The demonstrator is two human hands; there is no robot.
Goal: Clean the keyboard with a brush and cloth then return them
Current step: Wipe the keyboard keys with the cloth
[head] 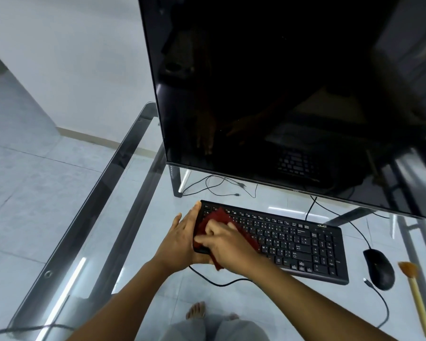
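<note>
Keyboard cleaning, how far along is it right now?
Brushing looks done: the brush lies on the table beside the mouse. In hand: the right hand holds the red cloth on the keyboard's left end, left hand bracing its edge. Left: wiping the rest, then returning both.

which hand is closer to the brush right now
Right. The right hand holds the red cloth on the left end of the keyboard, far left of the brush; the left hand rests against that end's edge, farther away.

Matt plastic keyboard (293, 239), soft red cloth (218, 216), clear glossy glass table (123, 217).
</note>
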